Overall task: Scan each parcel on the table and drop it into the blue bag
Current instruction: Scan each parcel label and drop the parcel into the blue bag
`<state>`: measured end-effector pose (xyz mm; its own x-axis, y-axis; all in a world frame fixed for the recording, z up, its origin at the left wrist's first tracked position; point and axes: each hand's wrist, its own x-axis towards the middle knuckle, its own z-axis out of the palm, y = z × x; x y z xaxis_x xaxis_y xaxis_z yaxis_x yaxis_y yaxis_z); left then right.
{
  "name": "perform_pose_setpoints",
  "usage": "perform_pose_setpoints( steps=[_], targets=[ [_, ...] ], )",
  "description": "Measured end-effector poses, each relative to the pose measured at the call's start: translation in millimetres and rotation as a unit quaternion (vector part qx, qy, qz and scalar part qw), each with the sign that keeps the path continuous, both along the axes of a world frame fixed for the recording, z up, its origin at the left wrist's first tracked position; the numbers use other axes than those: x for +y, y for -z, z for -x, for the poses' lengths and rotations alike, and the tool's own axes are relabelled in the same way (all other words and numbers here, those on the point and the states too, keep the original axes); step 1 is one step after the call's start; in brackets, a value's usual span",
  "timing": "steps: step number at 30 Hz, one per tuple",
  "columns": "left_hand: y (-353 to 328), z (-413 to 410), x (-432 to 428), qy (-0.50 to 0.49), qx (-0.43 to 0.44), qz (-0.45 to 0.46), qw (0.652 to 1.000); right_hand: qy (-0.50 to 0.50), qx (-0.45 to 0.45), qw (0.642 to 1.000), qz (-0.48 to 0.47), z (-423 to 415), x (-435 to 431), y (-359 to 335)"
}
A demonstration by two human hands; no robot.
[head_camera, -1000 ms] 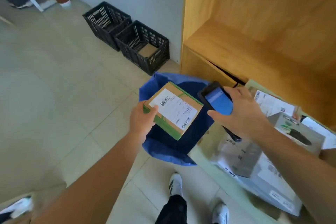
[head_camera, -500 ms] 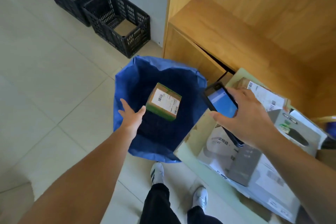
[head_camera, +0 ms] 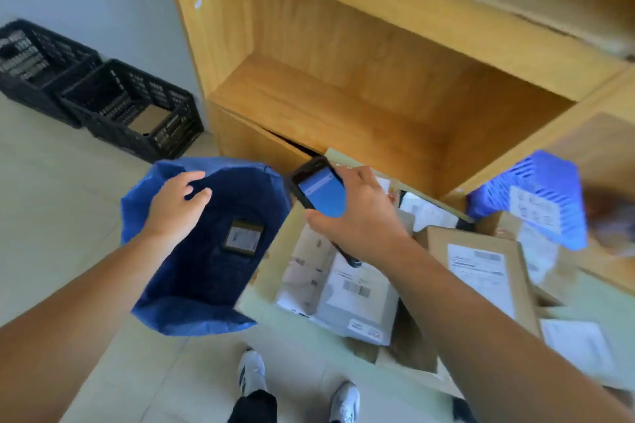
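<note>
While the blue bag stood open on the floor just beside the bench, a small labelled cardboard parcel lay at its bottom, label up. Left hand hung over the bag's mouth, empty, fingers loosely spread and slightly curled, touching nothing that could be made out. Right hand gripped a black handheld scanner with a lit blue screen, thumb along its near edge, fingers wrapped round the far side; the device was held over the bench edge between bag and parcel pile. On the bench: a white-grey mailer with a barcode label directly below the right wrist, a flat brown carton with a white shipping label to its right, and more blurred parcels and papers beyond. Blue plastic basket sat tilted at the far right, motion-blurred. Wooden shelving rose behind the bench. Two black crates stood on the tiled floor by the wall. White shoes visible at the lower edge.
</note>
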<state>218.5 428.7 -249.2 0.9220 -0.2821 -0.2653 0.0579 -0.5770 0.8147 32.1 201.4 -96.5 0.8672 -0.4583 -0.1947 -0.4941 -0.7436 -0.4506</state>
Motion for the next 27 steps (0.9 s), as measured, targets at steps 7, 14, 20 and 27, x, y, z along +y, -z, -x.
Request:
perform_pose_setpoints(
  steps=[7, 14, 20, 27],
  targets=[
    [-113, 95, -165, 0.187, -0.074, 0.078, 0.976, 0.080, -0.095, 0.992, 0.011, 118, -74, -39],
    [-166, 255, -345, 0.432, -0.175, 0.105, 0.878, 0.263, -0.098, 0.958, 0.059, 314, -181, -60],
    [-148, 401, -448, 0.512, -0.187, 0.105, 0.832, 0.368, -0.081, 0.922, 0.085, 459, -239, -56],
    [-82, 536, -495, 0.630, -0.140, 0.002, 0.763, 0.446, -0.020, 0.893, 0.057, 582, -260, -5]
  ],
)
